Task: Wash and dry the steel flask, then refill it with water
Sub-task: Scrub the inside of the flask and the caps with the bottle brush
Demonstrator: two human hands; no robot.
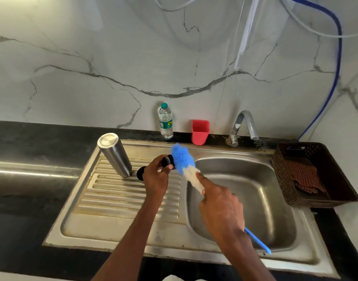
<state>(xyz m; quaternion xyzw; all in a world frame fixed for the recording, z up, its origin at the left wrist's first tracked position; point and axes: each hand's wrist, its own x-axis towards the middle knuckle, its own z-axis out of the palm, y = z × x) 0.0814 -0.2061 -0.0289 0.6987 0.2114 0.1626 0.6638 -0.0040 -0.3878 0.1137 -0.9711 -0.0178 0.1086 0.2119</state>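
While flask (114,155) stands inverted | bottle (165,121), red cup (200,132) behind sink (245,199)

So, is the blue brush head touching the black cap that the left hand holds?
Touching. In the head view the brush head presses against the black cap, which the left hand pinches; no gap shows between them. The right hand grips the brush.

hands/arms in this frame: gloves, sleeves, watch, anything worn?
Nothing worn that shows. Both the left hand and the right hand are bare: no gloves, rings, watch or bands visible. Both forearms are bare too, with no sleeve in view up to the bottom edge of the frame. No markings or cables on either arm.
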